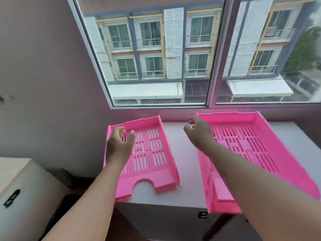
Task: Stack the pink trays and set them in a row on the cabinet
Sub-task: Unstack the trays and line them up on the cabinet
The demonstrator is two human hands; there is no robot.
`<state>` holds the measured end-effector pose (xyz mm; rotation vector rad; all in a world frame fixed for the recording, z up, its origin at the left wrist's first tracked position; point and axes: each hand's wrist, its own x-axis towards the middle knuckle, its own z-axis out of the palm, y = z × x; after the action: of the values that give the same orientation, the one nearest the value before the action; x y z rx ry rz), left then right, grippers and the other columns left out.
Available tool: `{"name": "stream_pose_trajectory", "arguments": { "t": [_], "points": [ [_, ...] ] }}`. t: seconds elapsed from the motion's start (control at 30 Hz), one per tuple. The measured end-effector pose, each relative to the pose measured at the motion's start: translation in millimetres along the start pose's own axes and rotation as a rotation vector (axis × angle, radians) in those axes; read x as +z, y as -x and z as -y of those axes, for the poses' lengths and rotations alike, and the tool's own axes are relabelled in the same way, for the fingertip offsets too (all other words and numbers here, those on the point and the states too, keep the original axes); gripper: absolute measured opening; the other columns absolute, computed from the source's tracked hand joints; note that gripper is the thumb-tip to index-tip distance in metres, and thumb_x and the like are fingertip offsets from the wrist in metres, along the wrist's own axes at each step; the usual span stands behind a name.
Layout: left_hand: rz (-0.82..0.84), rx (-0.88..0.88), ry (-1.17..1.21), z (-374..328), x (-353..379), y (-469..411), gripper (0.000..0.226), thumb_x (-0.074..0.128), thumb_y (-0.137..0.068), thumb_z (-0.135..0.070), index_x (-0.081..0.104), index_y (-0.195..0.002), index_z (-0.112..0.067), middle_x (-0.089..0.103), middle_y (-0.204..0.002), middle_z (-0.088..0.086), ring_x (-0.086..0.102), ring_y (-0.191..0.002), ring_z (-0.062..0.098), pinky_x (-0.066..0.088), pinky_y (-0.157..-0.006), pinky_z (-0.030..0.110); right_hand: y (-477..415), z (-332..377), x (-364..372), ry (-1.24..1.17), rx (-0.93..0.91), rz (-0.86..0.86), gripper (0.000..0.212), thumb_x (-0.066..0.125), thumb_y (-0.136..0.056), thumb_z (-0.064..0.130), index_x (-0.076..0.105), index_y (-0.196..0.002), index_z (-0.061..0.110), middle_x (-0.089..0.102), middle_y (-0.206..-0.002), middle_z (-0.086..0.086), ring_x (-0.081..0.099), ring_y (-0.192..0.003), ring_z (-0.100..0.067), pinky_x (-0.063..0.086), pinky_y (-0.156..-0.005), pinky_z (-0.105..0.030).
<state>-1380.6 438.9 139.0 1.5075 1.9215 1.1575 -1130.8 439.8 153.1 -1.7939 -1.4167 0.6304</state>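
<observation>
Head view, 2 pink trays side by side, cabinet

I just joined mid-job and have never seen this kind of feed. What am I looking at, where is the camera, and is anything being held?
There is no machine here: these are a person's two bare hands. The single picture comes from a wide-angle camera worn on the head, looking forward and down. Two slotted pink plastic trays lie side by side on the white cabinet top under a window: the left tray and the right tray, which seems to be more than one tray nested. The left hand hovers over the left tray, and the right hand over the right tray's near-left corner. Both have open, curled fingers, holding nothing.
</observation>
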Motion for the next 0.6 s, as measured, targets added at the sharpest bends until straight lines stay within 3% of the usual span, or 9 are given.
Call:
{"name": "stream_pose_trajectory", "arguments": {
  "t": [0.2, 0.3, 0.37, 0.4, 0.47, 0.53, 0.6],
  "points": [
    [0.353, 0.140, -0.001, -78, 115, 54, 0.044, 0.063, -0.090, -0.032, 0.054, -0.128, -0.012, 0.063, -0.128, 0.007, 0.062, -0.111, 0.022, 0.051, -0.097, 0.038, 2, -78, -114, 0.199, 0.077, -0.088, 0.038, 0.053, -0.091, 0.016, 0.058, -0.127, 0.006, 0.062, -0.124, -0.011, 0.063, -0.095, -0.027, 0.052, -0.085, -0.037],
    [0.479, 0.124, -0.021, -99, 159, 83, 0.057, 0.062, -0.089, -0.035, 0.047, -0.139, -0.011, 0.054, -0.141, 0.007, 0.055, -0.124, 0.023, 0.046, -0.104, 0.040, 7, -122, -167, 0.341, 0.149, -0.114, 0.048, 0.055, -0.089, 0.023, 0.053, -0.135, 0.010, 0.055, -0.134, -0.012, 0.057, -0.113, -0.030, 0.047, -0.093, -0.039],
    [0.561, -0.004, -0.060, -100, 181, 96, 0.069, 0.059, -0.088, -0.039, 0.038, -0.147, -0.009, 0.046, -0.149, 0.011, 0.050, -0.132, 0.028, 0.042, -0.108, 0.044, 16, -151, -187, 0.415, 0.209, -0.094, 0.054, 0.056, -0.088, 0.025, 0.045, -0.140, 0.012, 0.050, -0.138, -0.012, 0.050, -0.121, -0.032, 0.046, -0.097, -0.044],
    [0.594, -0.088, -0.071, -99, 189, 100, 0.069, 0.057, -0.088, -0.039, 0.039, -0.146, -0.008, 0.049, -0.147, 0.013, 0.052, -0.129, 0.031, 0.044, -0.105, 0.044, 21, -165, -192, 0.435, 0.247, -0.062, 0.057, 0.055, -0.089, 0.023, 0.040, -0.143, 0.012, 0.048, -0.138, -0.014, 0.049, -0.121, -0.033, 0.046, -0.096, -0.046],
    [0.606, -0.224, -0.021, -96, 198, 103, 0.052, 0.049, -0.089, -0.033, 0.054, -0.130, -0.001, 0.064, -0.117, 0.013, 0.062, -0.099, 0.030, 0.049, -0.083, 0.035, 27, -188, -193, 0.414, 0.321, 0.032, 0.065, 0.052, -0.090, 0.016, 0.024, -0.150, 0.013, 0.049, -0.134, -0.017, 0.055, -0.111, -0.036, 0.050, -0.089, -0.047],
    [0.577, -0.265, 0.030, -97, 200, 101, 0.035, 0.044, -0.090, -0.024, 0.062, -0.101, 0.004, 0.057, -0.087, 0.011, 0.050, -0.071, 0.024, 0.039, -0.066, 0.032, 21, -197, -191, 0.379, 0.366, 0.096, 0.072, 0.044, -0.092, 0.009, 0.009, -0.155, 0.016, 0.055, -0.129, -0.019, 0.059, -0.097, -0.034, 0.050, -0.079, -0.042],
    [0.550, -0.254, 0.022, -98, 200, 96, 0.027, 0.042, -0.091, -0.020, 0.061, -0.088, -0.001, 0.050, -0.079, 0.012, 0.043, -0.068, 0.022, 0.035, -0.062, 0.032, 12, -195, -189, 0.366, 0.369, 0.121, 0.071, 0.036, -0.092, 0.004, 0.006, -0.155, 0.017, 0.058, -0.124, -0.020, 0.058, -0.089, -0.032, 0.046, -0.071, -0.037]
  ]
}}
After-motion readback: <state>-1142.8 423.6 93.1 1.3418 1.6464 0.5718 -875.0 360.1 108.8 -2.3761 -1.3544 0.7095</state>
